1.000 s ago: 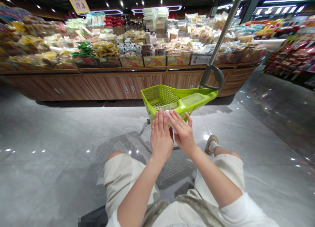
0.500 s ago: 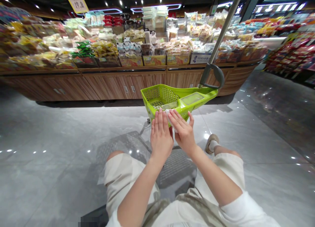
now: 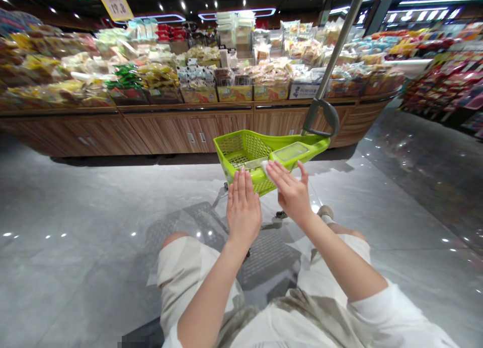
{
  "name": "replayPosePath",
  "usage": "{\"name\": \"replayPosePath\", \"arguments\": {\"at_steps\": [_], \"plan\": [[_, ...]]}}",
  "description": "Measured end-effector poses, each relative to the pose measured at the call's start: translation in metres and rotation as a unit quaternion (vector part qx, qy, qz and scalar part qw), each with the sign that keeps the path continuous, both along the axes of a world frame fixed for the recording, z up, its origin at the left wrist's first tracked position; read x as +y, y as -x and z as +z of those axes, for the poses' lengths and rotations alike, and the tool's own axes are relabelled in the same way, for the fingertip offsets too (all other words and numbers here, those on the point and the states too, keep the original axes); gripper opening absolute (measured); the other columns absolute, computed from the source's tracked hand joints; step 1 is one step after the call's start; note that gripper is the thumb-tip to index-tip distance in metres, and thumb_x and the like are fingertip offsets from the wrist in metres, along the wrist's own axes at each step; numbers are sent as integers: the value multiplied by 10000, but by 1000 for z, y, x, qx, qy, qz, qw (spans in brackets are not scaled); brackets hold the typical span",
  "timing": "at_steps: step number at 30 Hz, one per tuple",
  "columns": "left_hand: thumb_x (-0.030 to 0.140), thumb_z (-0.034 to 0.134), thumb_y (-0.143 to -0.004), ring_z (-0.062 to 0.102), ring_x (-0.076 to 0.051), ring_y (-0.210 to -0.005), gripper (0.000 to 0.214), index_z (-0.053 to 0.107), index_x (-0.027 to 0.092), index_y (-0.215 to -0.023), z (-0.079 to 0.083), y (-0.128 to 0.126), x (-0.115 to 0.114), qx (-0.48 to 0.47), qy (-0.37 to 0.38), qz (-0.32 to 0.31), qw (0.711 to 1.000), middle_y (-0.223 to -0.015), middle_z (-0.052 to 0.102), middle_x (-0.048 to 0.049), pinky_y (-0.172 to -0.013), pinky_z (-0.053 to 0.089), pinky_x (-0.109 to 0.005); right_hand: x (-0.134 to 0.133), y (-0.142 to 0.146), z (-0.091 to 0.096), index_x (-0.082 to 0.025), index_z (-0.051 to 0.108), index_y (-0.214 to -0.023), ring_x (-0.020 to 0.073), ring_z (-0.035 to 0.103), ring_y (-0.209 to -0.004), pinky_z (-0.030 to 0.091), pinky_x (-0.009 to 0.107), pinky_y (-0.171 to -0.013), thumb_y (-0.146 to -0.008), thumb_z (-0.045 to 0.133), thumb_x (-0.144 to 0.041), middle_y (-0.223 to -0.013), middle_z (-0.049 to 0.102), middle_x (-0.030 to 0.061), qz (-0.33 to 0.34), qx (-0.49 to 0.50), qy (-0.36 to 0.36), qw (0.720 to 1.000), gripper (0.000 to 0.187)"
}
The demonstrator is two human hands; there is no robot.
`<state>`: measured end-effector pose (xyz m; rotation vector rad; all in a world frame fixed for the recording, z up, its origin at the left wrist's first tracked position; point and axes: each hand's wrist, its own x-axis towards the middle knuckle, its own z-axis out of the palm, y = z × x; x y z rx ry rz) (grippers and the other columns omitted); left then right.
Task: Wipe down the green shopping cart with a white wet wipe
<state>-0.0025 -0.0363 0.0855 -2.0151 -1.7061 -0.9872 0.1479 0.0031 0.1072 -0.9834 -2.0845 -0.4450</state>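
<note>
Lime-green plastic shopping basket (image 3: pixel 241 149) stands ahead; the open left hand (image 3: pixel 243 207) is flat just below its rim, while the spread right hand (image 3: pixel 291 193) rests its fingertips on a small white item (image 3: pixel 265 167), which an uneven push could knock loose

Polished grey tile floor (image 3: pixel 94 202) — wooden snack counter (image 3: pixel 75 131) ahead.

Head cam, fwd & down, close-up
</note>
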Motion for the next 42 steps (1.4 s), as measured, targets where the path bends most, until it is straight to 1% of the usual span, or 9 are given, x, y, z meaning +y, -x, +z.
{"name": "replayPosePath", "arguments": {"at_steps": [6,13,16,21,24,29,34,39,42], "plan": [[213,360,-996,194,-222,-1525,656,82,108,-1581,1,3,1,8,0,3,1000,-1614,310,-152,-1228,237,-431,69,-87,8,-249,580,-1341,235,556,-1305,132,555,-1173,-791,389,-82,-1379,621,65,-159,117,62,978,606],[203,378,-979,266,-238,-1504,632,168,113,-1569,-4,12,4,7,-17,1,1000,-1582,373,-162,-1217,258,-445,98,-114,13,-231,655,-1179,248,660,-1127,57,571,-1167,-800,398,-125,-1182,732,76,-146,138,98,975,470],[179,401,-949,311,-265,-1483,628,233,73,-1545,2,16,2,4,-20,13,1000,-1546,417,-191,-1211,266,-466,94,-108,13,-243,660,-1137,237,679,-1069,105,542,-1160,-803,403,-143,-1129,748,50,-146,139,101,974,434],[171,466,-891,391,-348,-1416,598,384,37,-1468,33,10,-9,2,25,78,997,-1436,520,-223,-1186,273,-563,74,-95,2,-250,646,-1176,222,632,-1171,129,506,-1161,-794,402,-141,-1231,708,43,-137,174,79,972,466],[171,486,-870,309,-348,-1470,649,349,45,-1492,45,-3,-15,34,51,44,997,-1523,441,-202,-1211,208,-583,61,-90,-3,-262,641,-1189,213,622,-1188,130,496,-1169,-799,403,-125,-1240,703,36,-136,197,66,969,477],[168,487,-852,141,-275,-1535,752,214,10,-1534,35,-24,-15,106,59,-58,991,-1641,221,-165,-1247,182,-450,50,-92,-5,-265,604,-1251,205,582,-1261,166,490,-1165,-813,390,-100,-1305,672,45,-138,193,66,969,515],[122,485,-810,121,-260,-1538,823,147,27,-1554,24,-28,-10,109,47,-46,992,-1648,188,-160,-1244,189,-449,22,-66,-7,-266,447,-1451,212,475,-1381,138,534,-1179,-802,345,-60,-1457,550,79,-139,167,51,975,689],[134,487,-816,160,-262,-1532,809,174,46,-1557,24,-29,-10,102,45,-32,993,-1642,219,-158,-1247,176,-445,-20,-18,-11,-243,253,-1564,188,447,-1401,60,479,-1220,-845,341,-32,-1504,485,100,-12,45,5,999,754],[137,491,-823,179,-260,-1529,808,170,50,-1560,23,-29,-10,95,39,-28,994,-1636,233,-165,-1245,181,-452,-11,-29,-17,-275,291,-1551,193,484,-1373,37,494,-1222,-846,346,-29,-1477,520,79,-13,47,-13,999,749]]}}
